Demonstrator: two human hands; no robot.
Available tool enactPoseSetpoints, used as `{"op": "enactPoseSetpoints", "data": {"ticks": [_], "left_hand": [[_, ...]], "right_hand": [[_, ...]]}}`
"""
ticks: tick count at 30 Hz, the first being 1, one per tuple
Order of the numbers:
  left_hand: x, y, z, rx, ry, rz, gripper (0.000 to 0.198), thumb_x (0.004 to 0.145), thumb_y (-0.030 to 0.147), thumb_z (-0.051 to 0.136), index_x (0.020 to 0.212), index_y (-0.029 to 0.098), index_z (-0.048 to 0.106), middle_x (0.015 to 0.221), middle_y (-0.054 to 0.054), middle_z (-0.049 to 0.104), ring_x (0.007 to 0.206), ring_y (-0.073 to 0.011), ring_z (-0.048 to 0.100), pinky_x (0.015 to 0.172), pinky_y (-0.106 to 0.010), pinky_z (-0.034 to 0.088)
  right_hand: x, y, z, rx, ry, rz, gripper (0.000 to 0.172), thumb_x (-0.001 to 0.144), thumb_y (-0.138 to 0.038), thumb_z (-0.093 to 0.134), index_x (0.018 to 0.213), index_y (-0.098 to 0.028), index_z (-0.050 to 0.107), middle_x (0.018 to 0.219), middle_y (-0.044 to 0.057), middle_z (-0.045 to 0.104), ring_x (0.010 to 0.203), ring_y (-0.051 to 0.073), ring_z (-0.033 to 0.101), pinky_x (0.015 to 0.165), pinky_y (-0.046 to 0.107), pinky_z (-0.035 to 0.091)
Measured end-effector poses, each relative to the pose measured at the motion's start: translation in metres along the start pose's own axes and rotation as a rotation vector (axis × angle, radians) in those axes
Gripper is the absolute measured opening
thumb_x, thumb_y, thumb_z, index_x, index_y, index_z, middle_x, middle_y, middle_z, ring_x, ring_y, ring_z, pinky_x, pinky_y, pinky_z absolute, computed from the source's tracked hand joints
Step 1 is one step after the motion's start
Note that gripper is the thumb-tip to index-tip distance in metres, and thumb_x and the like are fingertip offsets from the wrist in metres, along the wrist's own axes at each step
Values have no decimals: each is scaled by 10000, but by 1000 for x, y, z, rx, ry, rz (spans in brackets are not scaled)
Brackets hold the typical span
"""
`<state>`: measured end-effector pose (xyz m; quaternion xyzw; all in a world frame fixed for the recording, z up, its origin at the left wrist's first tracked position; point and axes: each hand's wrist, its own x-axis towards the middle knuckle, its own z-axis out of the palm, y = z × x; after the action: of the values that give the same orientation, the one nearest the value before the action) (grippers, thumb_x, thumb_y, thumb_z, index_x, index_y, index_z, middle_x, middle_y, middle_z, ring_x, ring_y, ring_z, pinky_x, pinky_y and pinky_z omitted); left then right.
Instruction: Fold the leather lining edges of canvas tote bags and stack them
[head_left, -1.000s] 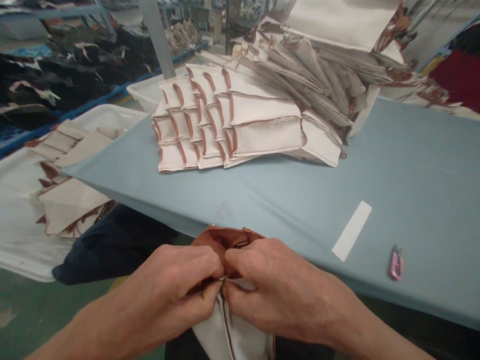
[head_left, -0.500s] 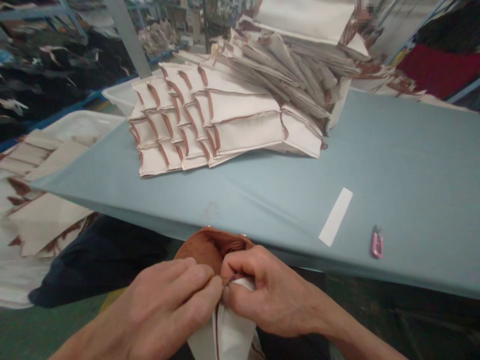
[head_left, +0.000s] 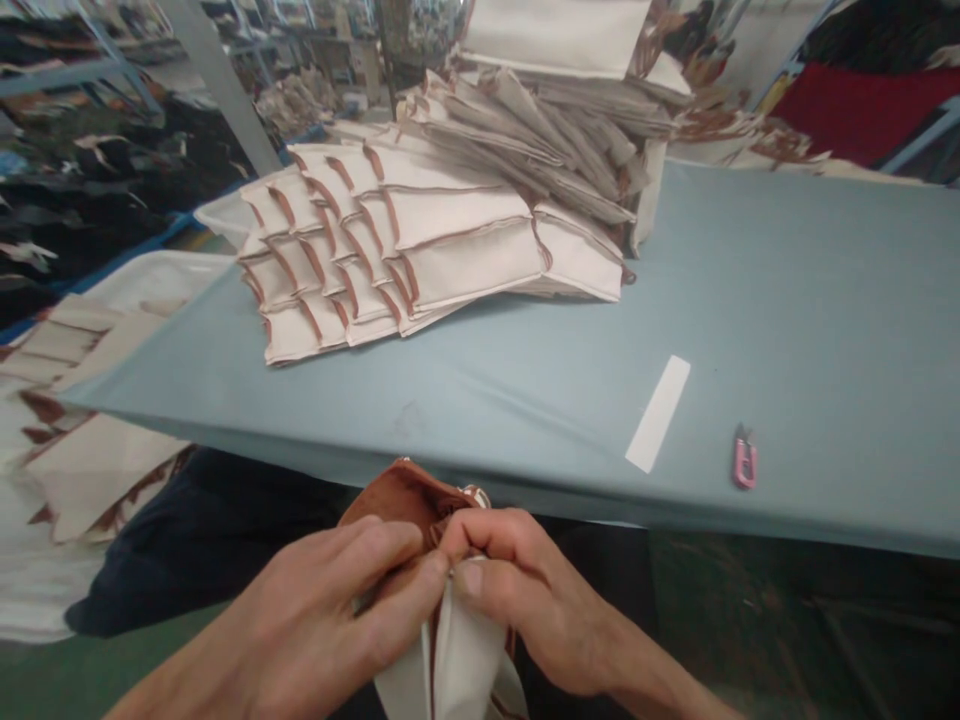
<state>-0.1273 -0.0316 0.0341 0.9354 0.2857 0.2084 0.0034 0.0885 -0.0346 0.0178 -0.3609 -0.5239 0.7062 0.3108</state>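
Low in the head view, a cream fabric bag [head_left: 471, 655] with a brown lining hangs in front of the table's near edge, its brown inside partly showing at the top. My left hand [head_left: 330, 610] pinches the bag at its seam, fingers closed. Right beside it, my right hand [head_left: 517, 590] grips the same seam between thumb and bent forefinger. The fingertips of both hands nearly touch, and they cover the exact spot being held.
A blue-green table [head_left: 810, 300] spans the view. On it lie a heap of cream pieces with brown edges [head_left: 465, 260], a white strip [head_left: 658, 415] and pink thread snips [head_left: 745, 460]. At left, a white bin [head_left: 169, 265] stands near more cream pieces [head_left: 112, 455].
My view has shifted slightly, so the table items sit a little further left. Both hands keep hold of the bag; my right thumb has moved up closer to the seam.
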Motion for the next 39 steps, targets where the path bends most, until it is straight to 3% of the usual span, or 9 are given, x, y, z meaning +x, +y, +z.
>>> {"op": "enactPoseSetpoints", "data": {"ticks": [5,11,16,19,23,26,28,33,39], "left_hand": [[-3,-2,14,-5,19,-3,324,1071,59,370,1119,215,650,837,-6,699,687,-143,648,594,-235,467],[9,6,11,-54,47,-34,304,1032,29,406,981,237,621,748,24,673,591,-128,622,558,-235,440],[2,9,-7,-293,24,-314,158,1067,259,469,1137,264,610,887,22,774,747,-142,726,687,-179,543],[3,3,-16,-335,-101,-423,283,1117,328,393,992,277,642,891,55,766,774,-121,721,699,-144,528],[17,-6,-9,-358,-185,-251,328,1153,312,357,948,245,604,771,54,703,661,-120,680,634,-205,482],[26,-10,0,-251,-138,-60,316,1157,223,334,933,225,558,667,56,628,528,-131,594,540,-277,402],[28,-11,0,-226,-120,-17,308,1158,202,321,961,222,557,689,47,654,538,-134,600,562,-281,417],[25,-10,-12,-354,-163,-95,344,1149,218,302,1029,235,624,957,2,770,835,-146,720,812,-229,500],[26,-10,-16,-499,-284,-240,342,1140,321,403,951,257,681,906,39,765,815,-134,704,802,-189,501]], "right_hand": [[0,3,-11,62,-54,30,283,910,-427,528,743,-199,529,651,-45,437,578,108,371,504,225,282],[0,-13,-19,-214,-41,-46,134,797,-172,500,668,-207,509,586,-67,419,539,94,369,493,212,291],[-1,-25,-23,-416,39,-275,141,726,-87,504,641,-191,546,581,-70,504,568,82,472,585,207,349],[-4,-27,-25,-468,76,-348,158,722,-70,493,655,-185,578,603,-60,573,573,75,524,598,189,377],[-5,-23,-27,-554,135,-421,201,733,-60,476,704,-184,633,627,-49,653,567,76,562,634,188,416],[-4,-17,-28,-622,149,-467,213,741,-60,463,696,-181,632,625,-31,662,562,88,558,609,198,408],[-2,-14,-28,-667,144,-496,205,744,-64,459,674,-178,615,611,-17,653,551,98,547,580,209,392],[1,-12,-26,-795,153,-564,236,804,-60,457,681,-166,627,620,11,677,552,120,599,613,258,399],[-3,-21,-24,-919,80,-497,211,831,-57,506,694,-167,621,641,13,679,581,130,618,614,267,390]]}}
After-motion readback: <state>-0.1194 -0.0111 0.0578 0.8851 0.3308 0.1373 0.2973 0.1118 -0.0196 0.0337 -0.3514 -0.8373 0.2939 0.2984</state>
